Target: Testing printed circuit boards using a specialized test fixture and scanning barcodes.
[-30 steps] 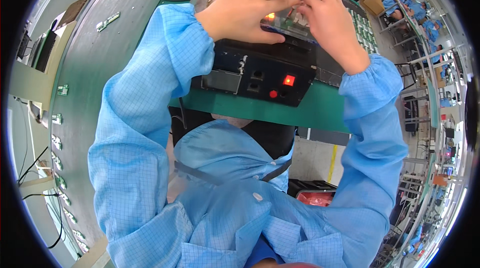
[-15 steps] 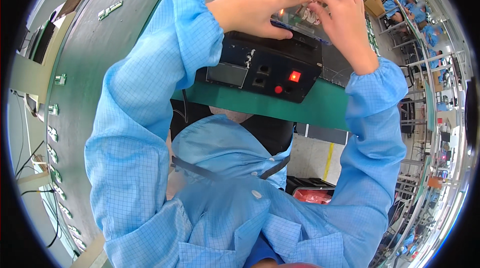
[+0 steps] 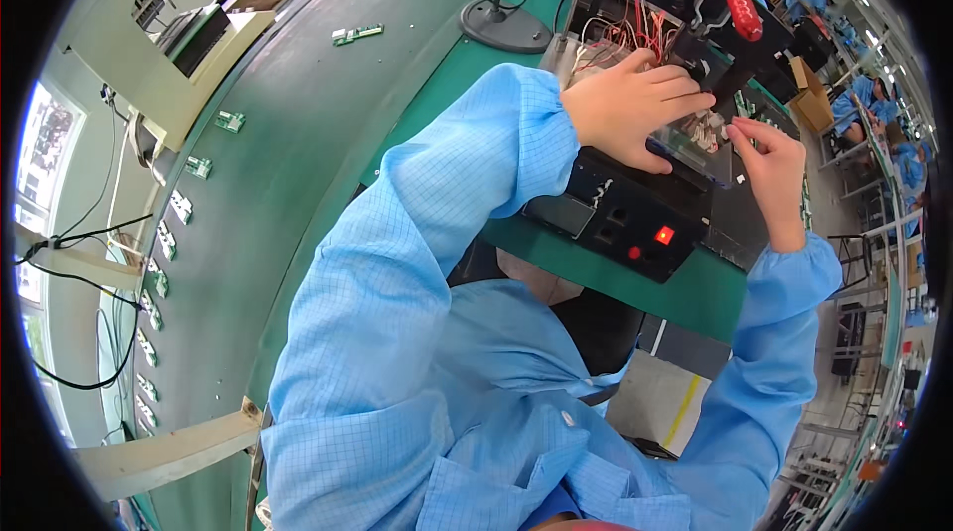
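Observation:
A black test box [image 3: 635, 218] with a lit red switch [image 3: 664, 234], a round red button and a small display window stands before me on a green mat. My left hand [image 3: 635, 112] lies over its top, fingers stretched and thumb apart, near a clear plastic plate [image 3: 710, 172]. White connectors with thin leads [image 3: 707, 131] are bunched on that plate. To the right of them, my right hand [image 3: 773, 174] has thumb and forefinger pinched together close to the connectors. Whatever is between those fingertips is too small to make out.
Behind my left hand rise red and white wires [image 3: 650, 27] and a toggle clamp with a red handle [image 3: 743, 13]. A round black stand base [image 3: 504, 30] is at back left. Green circuit boards [image 3: 230, 121] line the belt [image 3: 298, 164] on the left. A cardboard box [image 3: 811, 96] sits far right.
The view has swung, so the box appears lower and further right. My right hand has drawn apart from my left fingertips, uncovering the connectors. The clamp's red handle has come into view.

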A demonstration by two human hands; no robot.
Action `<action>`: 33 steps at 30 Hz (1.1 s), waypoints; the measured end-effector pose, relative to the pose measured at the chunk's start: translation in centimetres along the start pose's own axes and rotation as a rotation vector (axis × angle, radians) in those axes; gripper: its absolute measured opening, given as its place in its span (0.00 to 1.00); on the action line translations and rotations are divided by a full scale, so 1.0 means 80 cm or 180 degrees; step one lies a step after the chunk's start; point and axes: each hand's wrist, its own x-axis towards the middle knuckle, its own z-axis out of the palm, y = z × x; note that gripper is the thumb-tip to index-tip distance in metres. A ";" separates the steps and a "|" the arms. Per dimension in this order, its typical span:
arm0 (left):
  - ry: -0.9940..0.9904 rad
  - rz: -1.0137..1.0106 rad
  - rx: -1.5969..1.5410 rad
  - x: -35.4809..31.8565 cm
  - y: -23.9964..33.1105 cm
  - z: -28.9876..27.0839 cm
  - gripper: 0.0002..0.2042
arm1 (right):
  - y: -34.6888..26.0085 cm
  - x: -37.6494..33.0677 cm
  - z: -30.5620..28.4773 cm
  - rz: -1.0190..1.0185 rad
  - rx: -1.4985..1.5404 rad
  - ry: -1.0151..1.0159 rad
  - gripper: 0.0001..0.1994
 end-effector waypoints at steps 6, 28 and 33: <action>0.0114 -0.0005 0.0017 -0.001 0.001 0.004 0.48 | 0.002 0.002 -0.007 -0.0269 -0.0207 -0.0097 0.07; -0.0093 -0.0134 -0.0201 0.005 0.009 -0.010 0.51 | -0.006 -0.017 0.008 0.0423 0.0159 0.0361 0.10; -0.0133 -0.0171 -0.0222 0.006 0.010 -0.010 0.50 | -0.005 -0.015 0.010 -0.0008 0.0056 0.0644 0.11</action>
